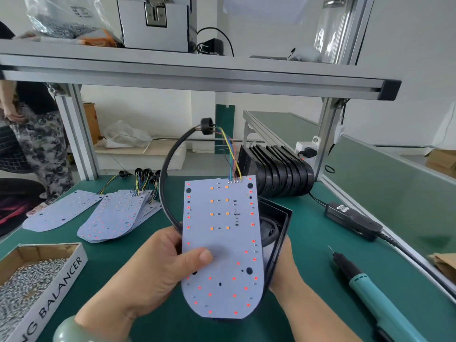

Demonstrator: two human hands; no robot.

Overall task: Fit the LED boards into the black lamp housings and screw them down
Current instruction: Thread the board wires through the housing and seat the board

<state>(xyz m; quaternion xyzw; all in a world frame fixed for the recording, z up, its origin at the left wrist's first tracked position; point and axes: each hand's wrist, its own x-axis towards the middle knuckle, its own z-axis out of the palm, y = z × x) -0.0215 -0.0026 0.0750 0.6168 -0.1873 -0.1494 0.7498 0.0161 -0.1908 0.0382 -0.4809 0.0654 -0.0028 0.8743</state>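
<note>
A white LED board with red and orange LEDs is held up in front of me, its coloured wires and black cable arching up to a round grommet. My left hand grips the board's left edge, thumb on its face. Behind the board a black lamp housing is tilted open. My right hand holds that housing from underneath, mostly hidden. The board sits in front of the housing, not seated in it.
Loose LED boards with wires lie at the left. A row of black housings stands at the back. A teal electric screwdriver lies on the right, its power adapter behind it. A screw box sits front left. A person stands far left.
</note>
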